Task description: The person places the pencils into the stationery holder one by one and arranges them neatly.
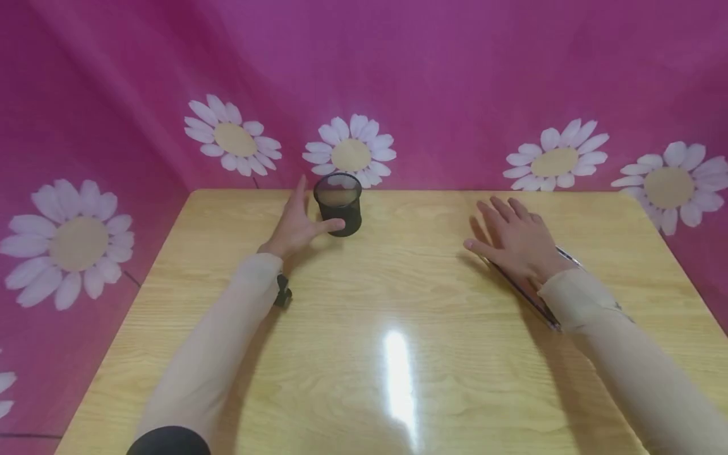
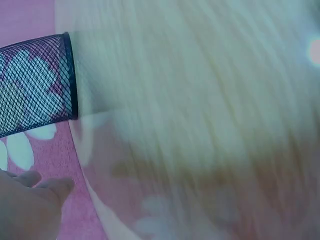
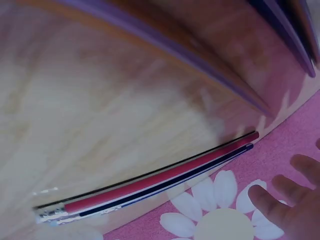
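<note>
In the head view, the black mesh cup (image 1: 344, 213) stands upright at eleven o'clock on the table (image 1: 364, 303), just off the left hand's (image 1: 297, 226) two o'clock side. That hand is spread around nothing; its thumb overlaps the cup in the head view, but the left wrist view shows a gap between them. The right hand (image 1: 517, 243), near the table's two o'clock, is released too, fingers apart. Pencils (image 1: 526, 295) lie below it, showing at its four and six o'clock; the right wrist view shows a red pencil (image 3: 162, 178) among them.
</note>
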`<state>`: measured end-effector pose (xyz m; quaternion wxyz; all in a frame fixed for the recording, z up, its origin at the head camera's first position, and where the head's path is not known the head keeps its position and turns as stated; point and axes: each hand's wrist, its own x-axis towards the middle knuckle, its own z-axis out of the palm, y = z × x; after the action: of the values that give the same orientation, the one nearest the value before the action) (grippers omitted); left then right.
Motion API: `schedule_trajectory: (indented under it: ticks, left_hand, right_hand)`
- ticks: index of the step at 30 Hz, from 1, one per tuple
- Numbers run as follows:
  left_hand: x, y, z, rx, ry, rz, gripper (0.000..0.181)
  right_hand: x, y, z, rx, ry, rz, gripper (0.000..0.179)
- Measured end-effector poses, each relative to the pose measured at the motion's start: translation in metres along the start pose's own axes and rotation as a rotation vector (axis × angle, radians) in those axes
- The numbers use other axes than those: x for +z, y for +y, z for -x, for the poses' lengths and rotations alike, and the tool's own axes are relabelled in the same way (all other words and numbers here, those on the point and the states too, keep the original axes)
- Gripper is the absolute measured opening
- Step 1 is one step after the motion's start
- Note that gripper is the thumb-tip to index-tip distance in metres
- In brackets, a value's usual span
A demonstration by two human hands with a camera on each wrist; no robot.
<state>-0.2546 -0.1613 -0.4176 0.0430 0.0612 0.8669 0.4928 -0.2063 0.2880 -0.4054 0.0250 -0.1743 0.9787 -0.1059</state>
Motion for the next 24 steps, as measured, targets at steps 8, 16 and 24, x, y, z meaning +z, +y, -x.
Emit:
schedule_trajectory:
  ticks: [8, 16, 24]
  left_hand:
    - [0.010, 0.001, -0.005, 0.023, 0.041, 0.155, 0.130]
    - [0.015, 0.001, -0.008, 0.012, 0.059, 0.186, 0.127]
    - [0.021, 0.001, -0.010, 0.012, 0.074, 0.188, 0.123]
  right_hand:
    - [0.007, 0.001, 0.021, -0.095, 0.111, 0.025, 0.074]
    - [0.014, 0.002, 0.035, -0.174, 0.238, 0.017, 0.043]
    - [0.014, 0.001, 0.044, -0.128, 0.166, 0.040, 0.030]
